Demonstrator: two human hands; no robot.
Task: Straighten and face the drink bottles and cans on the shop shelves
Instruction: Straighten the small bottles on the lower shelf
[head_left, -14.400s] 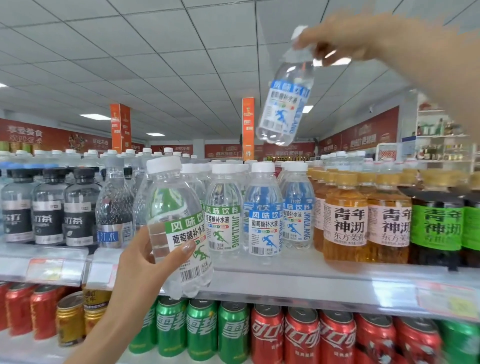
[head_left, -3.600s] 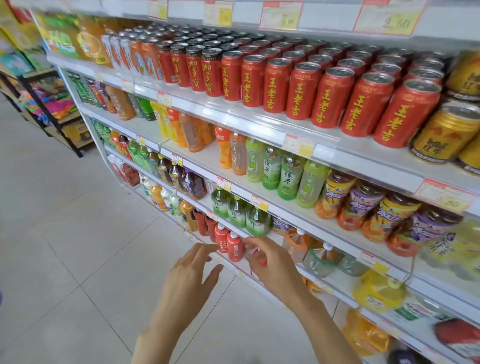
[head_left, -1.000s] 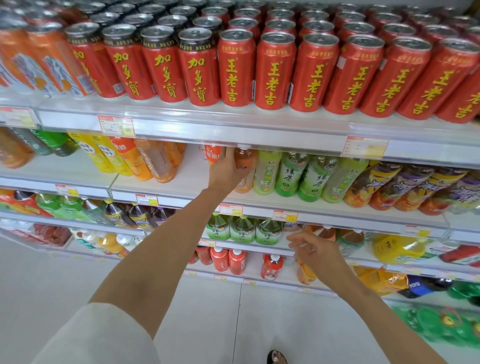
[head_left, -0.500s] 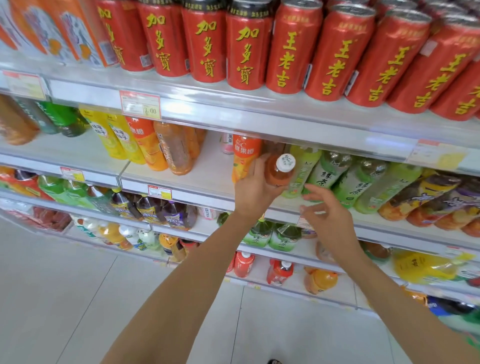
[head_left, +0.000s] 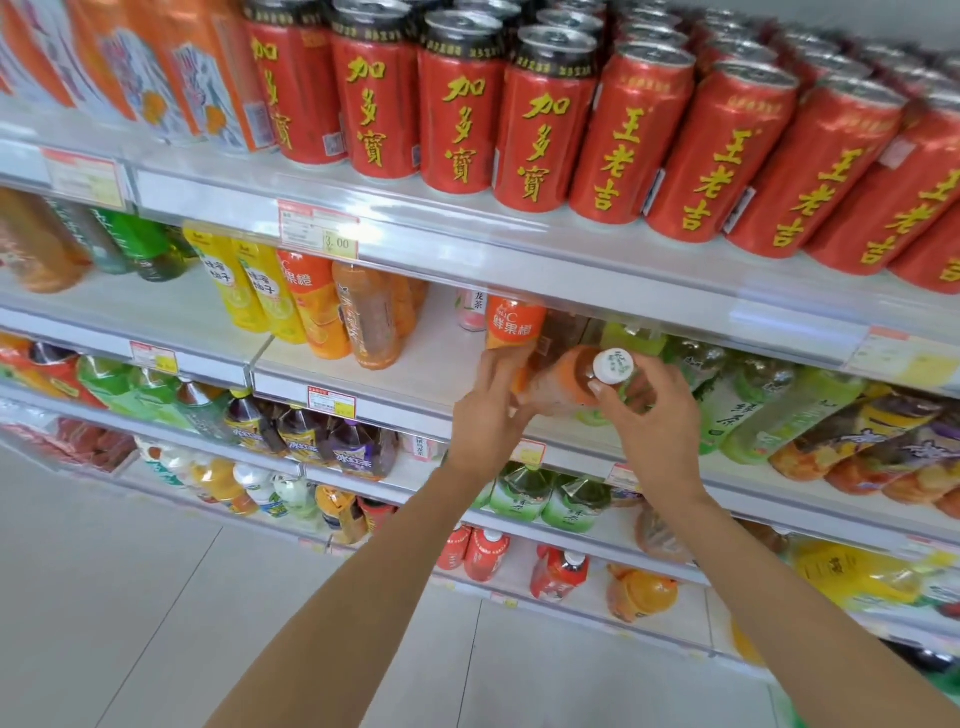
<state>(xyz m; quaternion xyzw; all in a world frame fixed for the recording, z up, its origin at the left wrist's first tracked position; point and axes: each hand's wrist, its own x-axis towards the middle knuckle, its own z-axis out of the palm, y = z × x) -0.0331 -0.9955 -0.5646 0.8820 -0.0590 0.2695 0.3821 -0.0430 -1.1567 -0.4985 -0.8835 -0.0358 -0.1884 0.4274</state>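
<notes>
The amber bottle (head_left: 558, 387) tips cap-forward at the front of the shelf (head_left: 441, 358) — just beside an orange-labelled bottle (head_left: 515, 325); the left hand (head_left: 485, 415) grasps its body; the right hand (head_left: 657, 421) pinches its neck under the white cap (head_left: 613, 365).

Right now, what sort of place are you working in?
A shop's drinks aisle, most likely: tiered shelves hold rows of cans and bottles, and price tags are clipped along the shelf edges.
</notes>
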